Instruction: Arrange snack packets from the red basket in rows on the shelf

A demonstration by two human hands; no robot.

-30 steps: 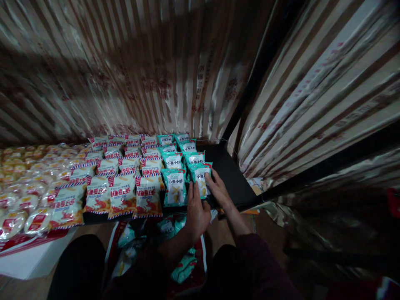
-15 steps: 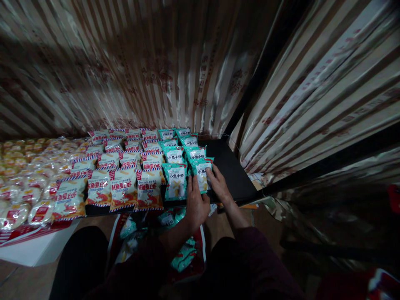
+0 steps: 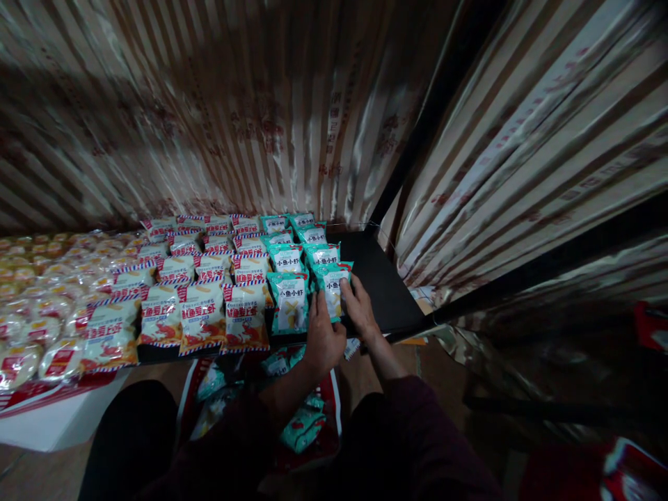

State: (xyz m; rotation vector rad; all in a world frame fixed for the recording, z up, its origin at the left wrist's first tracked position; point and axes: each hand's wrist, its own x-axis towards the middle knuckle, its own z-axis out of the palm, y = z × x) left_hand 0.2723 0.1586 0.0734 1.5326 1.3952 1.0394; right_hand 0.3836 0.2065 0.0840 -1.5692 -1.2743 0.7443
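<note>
A teal and white snack bag stands at the front of the rightmost row on a black shelf. My left hand presses against its lower left side, and my right hand lies along its right side, so the bag is held between them. Another teal bag stands just left of my left hand. More teal bags are lined up behind these two. To their left are rows of orange and white bags with striped edges.
Below the shelf, between the knees, a red basket holds loose teal bags. Round wrapped snacks fill the left. A striped curtain hangs behind, and a dark bar crosses at right.
The whole view has shifted slightly, with shelf and bags a little further left in the picture. Both hands remain at the same front teal bag.
</note>
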